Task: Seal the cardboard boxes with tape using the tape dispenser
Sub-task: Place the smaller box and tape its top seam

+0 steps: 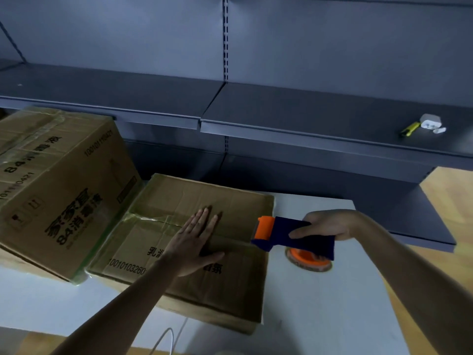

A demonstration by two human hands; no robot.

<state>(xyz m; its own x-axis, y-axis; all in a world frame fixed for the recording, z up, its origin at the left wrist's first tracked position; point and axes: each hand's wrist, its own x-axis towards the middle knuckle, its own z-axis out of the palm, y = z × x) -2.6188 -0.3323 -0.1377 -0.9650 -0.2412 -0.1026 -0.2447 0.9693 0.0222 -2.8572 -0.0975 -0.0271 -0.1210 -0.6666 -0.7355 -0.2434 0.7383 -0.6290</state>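
A low brown cardboard box (225, 201) lies on the white table (320, 316), its top flaps closed along a centre seam. Clear tape covers the left part of that seam. My left hand (194, 237) presses flat on the seam with straight fingers. My right hand (330, 225) grips the blue and orange tape dispenser (289, 234), whose orange front end sits at the box's right edge over the seam. A taller taped cardboard box (58, 180) with black print stands to the left, leaning against the low one.
Grey metal shelving (307, 111) runs behind the table. On the right shelf lie a yellow utility knife (410, 129) and a small white case (431, 122). A white cable (163, 339) hangs at the table's front edge. Wooden floor (450, 196) shows at the right.
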